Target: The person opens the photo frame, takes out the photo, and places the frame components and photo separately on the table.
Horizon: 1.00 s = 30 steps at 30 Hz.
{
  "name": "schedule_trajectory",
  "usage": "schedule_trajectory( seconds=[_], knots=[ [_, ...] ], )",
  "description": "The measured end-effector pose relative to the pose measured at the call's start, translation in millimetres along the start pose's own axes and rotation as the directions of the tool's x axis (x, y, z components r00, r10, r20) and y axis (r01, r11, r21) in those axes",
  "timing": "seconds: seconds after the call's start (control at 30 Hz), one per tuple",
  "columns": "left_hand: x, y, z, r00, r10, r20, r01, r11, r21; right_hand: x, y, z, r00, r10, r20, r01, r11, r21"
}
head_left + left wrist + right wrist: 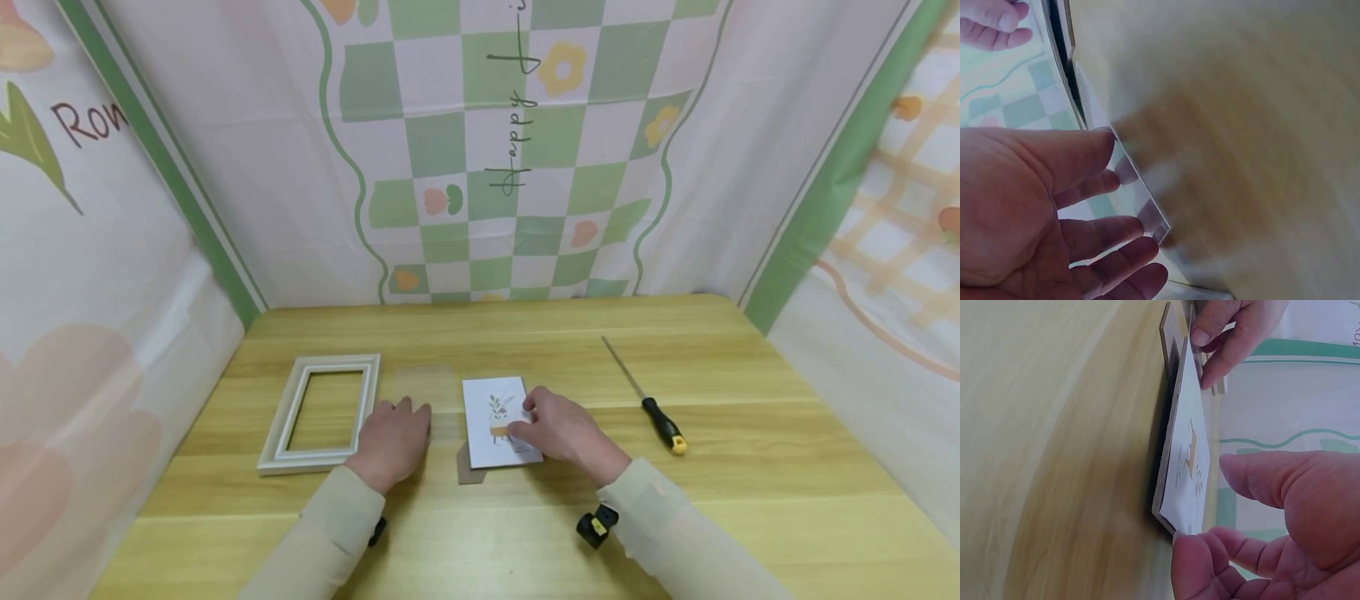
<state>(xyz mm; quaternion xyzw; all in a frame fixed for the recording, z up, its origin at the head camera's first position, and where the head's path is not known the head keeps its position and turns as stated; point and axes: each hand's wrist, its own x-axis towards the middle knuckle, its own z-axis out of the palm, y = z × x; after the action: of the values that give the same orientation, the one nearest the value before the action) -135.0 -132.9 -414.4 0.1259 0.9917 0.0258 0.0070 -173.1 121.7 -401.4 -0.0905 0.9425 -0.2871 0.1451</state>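
A white card [493, 408] printed with a plant in an orange pot lies over a brown backing board [1164, 481], whose stand flap [471, 468] sticks out at the lower left. My right hand [562, 427] is at the card's right side. One bent fingertip touches the edge near a corner, while the thumb extends over the printed face, apart from the fingers. My left hand [393, 437] rests by a clear pane [431, 387] on the table. Its fingertips touch the pane's edge and reflect in it. A cream picture frame [281, 425] stands just left of that hand.
A screwdriver [660, 425] with a black and yellow handle lies on the right of the wooden table [525, 333]. Patterned cloth [495, 167] hangs behind the table and on both sides.
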Motion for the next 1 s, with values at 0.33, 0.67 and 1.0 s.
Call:
schedule_trajectory(
  seconds=[0.33,0.67,1.0],
  knots=[
    [0.3,-1.0,-5.5,0.996,-0.016,0.089,0.021,0.998,-0.058,-0.2,2,0,1.000,0.008,0.008,-0.008,1.000,-0.018],
    [0.9,10.1,-8.9,0.999,0.017,0.040,-0.013,0.996,-0.089,0.6,3,-1,0.999,0.038,0.022,-0.037,0.999,-0.030],
    [-0.1,41.7,-4.6,0.985,0.173,0.021,-0.170,0.981,-0.096,1.9,4,-1,0.998,0.052,0.035,-0.051,0.998,-0.034]
  ],
)
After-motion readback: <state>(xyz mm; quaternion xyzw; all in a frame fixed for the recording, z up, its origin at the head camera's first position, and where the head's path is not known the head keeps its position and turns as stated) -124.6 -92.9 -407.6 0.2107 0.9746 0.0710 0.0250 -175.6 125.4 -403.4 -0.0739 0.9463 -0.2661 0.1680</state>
